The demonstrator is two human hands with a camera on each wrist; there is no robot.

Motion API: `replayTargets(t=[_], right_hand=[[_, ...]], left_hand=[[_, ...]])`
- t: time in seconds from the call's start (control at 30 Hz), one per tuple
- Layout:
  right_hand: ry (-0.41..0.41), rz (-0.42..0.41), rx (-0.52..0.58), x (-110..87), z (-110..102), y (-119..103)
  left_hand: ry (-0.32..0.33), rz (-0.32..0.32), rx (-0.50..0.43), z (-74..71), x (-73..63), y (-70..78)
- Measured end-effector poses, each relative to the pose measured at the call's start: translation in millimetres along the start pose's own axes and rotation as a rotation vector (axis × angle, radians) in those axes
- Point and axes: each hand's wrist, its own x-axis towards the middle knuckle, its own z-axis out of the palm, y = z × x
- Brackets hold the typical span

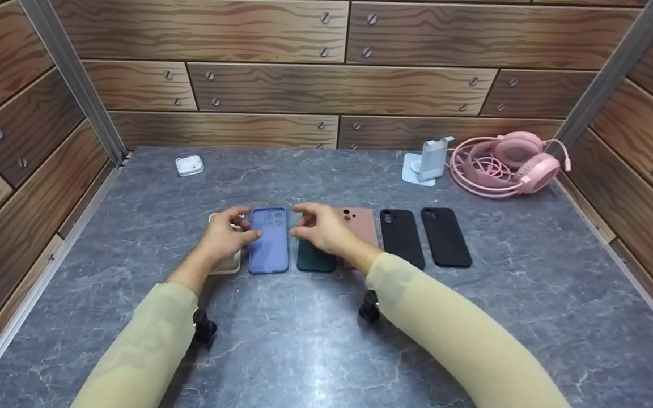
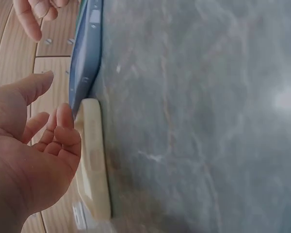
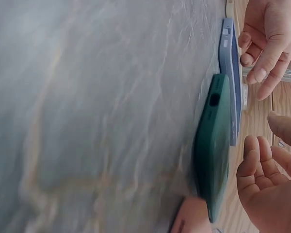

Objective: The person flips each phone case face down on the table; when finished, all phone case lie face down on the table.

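Can see left hand [image 2: 34,148] by cream case [image 2: 94,158], blue case [image 2: 89,48] just beyond. Got right hand [image 2: 33,15] partly in at upper left, marbled tabletop [image 2: 199,121] across right.

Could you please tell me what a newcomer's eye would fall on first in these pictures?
Probably the left hand and right hand, above the row of phone cases, on either side of the blue case. The pink headset at the far right of the table would likely draw the eye next, as would the wood-patterned walls around it.
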Motion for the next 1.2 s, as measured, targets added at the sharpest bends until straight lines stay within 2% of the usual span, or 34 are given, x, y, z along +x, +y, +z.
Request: replayTargets(t=[0.13,0.27,0.5,0.7,1.07,1.2], right_hand=[[-0.014,0.001,-0.039,4.3,9.2,1.2],[-0.040,0.003,-0.047,5.9,14.9,4.2],[-0.082,-0.050,-0.125,5.8,18.3,9.6],[-0.106,-0.055,-0.153,5.8,20.1,13.4],[-0.111,-0.068,-0.186,4.8,21.1,13.3],[-0.113,-0.067,-0.183,5.0,21.0,12.8]], left_hand=[[-0.019,-0.011,0.030,-0.9,2.0,-5.6],[-0.027,0.013,0.062,-1.4,4.0,-10.9],[-0.051,0.026,0.062,-1.4,5.3,-18.3],[-0.063,0.026,0.068,-2.5,4.5,-24.3],[-0.066,0.094,0.082,-1.9,5.5,-27.4],[-0.068,0.099,0.077,-1.8,5.5,-27.7]])
